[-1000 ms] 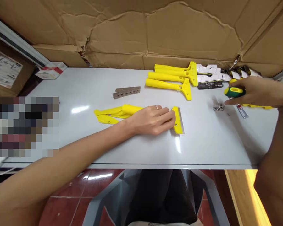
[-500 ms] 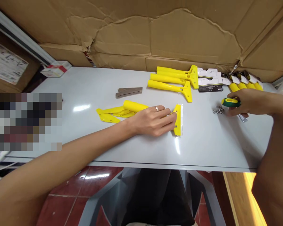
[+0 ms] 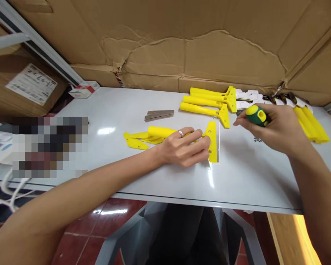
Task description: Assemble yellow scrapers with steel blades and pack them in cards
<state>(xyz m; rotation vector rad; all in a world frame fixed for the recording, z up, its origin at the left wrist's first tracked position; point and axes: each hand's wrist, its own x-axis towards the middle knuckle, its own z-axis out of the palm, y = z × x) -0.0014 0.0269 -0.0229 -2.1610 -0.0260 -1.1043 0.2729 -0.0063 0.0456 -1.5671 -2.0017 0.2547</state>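
My left hand (image 3: 186,147) is closed around the neck of a yellow scraper (image 3: 213,141), whose wide head points right with a blade along its edge. One screw shows in the lower hole of that head. My right hand (image 3: 278,127) grips a green and yellow screwdriver (image 3: 256,116), raised above the table to the right of the scraper. The screwdriver's tip is hidden. Under the right hand lie some small screws (image 3: 257,140), mostly covered. Loose yellow plastic pieces (image 3: 136,141) lie left of my left hand.
Several yellow scraper handles (image 3: 201,107) lie at the back, next to white packaged pieces (image 3: 249,95). Thin metal blades (image 3: 159,115) lie mid-table. More yellow handles (image 3: 311,123) sit at the right. A cardboard sheet (image 3: 182,44) lines the table's (image 3: 171,184) rear; a small box (image 3: 84,89) stands back left.
My right hand has lifted the screwdriver from beside the screws and brought it left toward the scraper. My left hand still holds the scraper. The camera view has shifted slightly.
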